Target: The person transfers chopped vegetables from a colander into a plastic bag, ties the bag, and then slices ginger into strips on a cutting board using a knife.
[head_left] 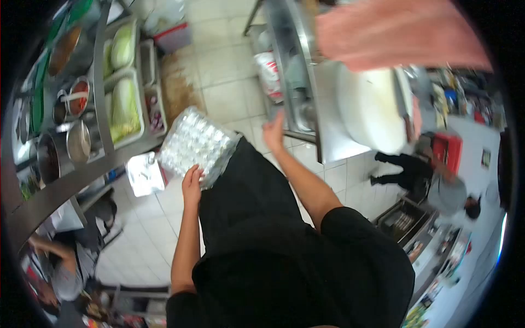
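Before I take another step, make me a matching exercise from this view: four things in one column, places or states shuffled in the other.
Things:
1. Left hand
2. Right hand
3. Round white board
4. Cabbage

Places and states:
A. On the steel counter
B. In pale trays on the left of the picture
C. At the near edge of the clear plastic package
D. Empty, apart from the package

Right pairs: 1-C, 2-D, 3-A, 4-B
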`<state>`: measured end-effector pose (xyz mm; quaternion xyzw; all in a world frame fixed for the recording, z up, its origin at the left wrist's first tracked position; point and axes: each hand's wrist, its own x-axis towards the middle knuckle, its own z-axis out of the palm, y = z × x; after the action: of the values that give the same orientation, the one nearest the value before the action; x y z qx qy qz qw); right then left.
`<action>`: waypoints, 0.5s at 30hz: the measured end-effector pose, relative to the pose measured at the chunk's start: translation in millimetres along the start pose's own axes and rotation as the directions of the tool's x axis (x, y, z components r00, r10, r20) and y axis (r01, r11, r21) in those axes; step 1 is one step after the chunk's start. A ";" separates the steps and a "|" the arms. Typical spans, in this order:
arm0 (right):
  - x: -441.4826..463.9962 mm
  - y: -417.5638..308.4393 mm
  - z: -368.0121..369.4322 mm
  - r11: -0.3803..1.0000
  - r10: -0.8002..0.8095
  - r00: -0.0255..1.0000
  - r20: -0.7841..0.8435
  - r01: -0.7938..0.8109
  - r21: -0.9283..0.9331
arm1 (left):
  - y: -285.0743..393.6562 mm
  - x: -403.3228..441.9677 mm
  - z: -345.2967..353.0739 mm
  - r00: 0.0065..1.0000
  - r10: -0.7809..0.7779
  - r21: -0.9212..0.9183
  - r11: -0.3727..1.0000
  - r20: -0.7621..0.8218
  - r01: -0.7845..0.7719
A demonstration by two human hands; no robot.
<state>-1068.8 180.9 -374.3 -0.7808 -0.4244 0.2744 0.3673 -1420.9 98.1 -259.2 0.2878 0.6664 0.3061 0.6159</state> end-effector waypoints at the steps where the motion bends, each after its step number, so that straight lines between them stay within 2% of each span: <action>1: -42.9 -36.3 -5.3 0.996 -0.012 1.000 0.024 0.010 0.086 | -5.8 -5.9 -7.0 1.000 -0.001 -0.087 0.996 0.024 0.003; 2: -70.2 -38.3 -9.5 0.982 0.127 0.945 0.303 -0.162 0.095 | -0.4 -14.5 -9.5 0.999 -0.020 -0.085 0.996 0.030 0.022; 3: -100.9 -98.3 -36.5 0.978 0.144 0.894 0.425 -0.193 0.076 | 1.6 -25.4 -13.2 0.998 -0.001 -0.095 0.995 0.057 0.007; 4: -126.7 -72.3 -16.0 0.979 -0.046 0.925 0.377 -0.032 0.200 | 13.9 -40.3 -12.1 0.997 -0.029 -0.115 0.993 0.078 0.038; 5: -151.3 -97.4 -24.7 0.897 0.029 0.870 0.492 -0.240 0.372 | 9.9 -48.1 -14.4 0.992 -0.006 -0.176 0.984 0.127 0.028; 6: -169.1 -143.1 -54.5 0.801 0.145 0.763 0.630 -0.464 0.378 | 23.5 -64.3 -7.7 0.981 0.022 -0.258 0.966 0.193 0.030; 7: -188.3 -180.0 -78.1 0.666 0.216 0.607 0.765 -0.665 0.339 | 41.3 -88.5 0.9 0.968 0.045 -0.338 0.940 0.247 0.042; 9: -218.4 -187.6 -83.3 0.512 0.238 0.430 0.871 -0.817 0.263 | 58.1 -122.6 16.6 0.904 0.130 -0.421 0.905 0.408 0.060; 10: -226.5 -183.4 -87.9 0.493 0.024 0.311 0.950 -0.830 0.259 | 63.7 -142.3 32.0 0.905 0.106 -0.481 0.869 0.413 0.117; 11: -234.7 -176.1 -93.1 0.475 -0.191 0.172 0.966 -0.845 0.245 | 55.5 -151.0 44.8 0.852 0.187 -0.536 0.835 0.490 0.125; 12: -250.8 -192.0 -106.8 0.478 -0.100 0.235 0.967 -0.841 0.254 | 52.8 -163.5 55.7 0.828 0.191 -0.550 0.820 0.526 0.160; 13: -256.5 -187.2 -111.4 0.469 -0.071 0.243 0.968 -0.848 0.247 | 49.3 -174.4 67.0 0.805 0.196 -0.561 0.804 0.560 0.195; 15: -263.6 -179.5 -118.3 0.446 -0.021 0.252 0.968 -0.864 0.234 | 42.5 -193.6 82.7 0.830 0.193 -0.560 0.812 0.523 0.163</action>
<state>-1193.0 -20.9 -130.2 -0.3574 -0.1152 0.8878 0.2662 -1323.5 -17.3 -106.4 0.1670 0.3286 0.4027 0.8379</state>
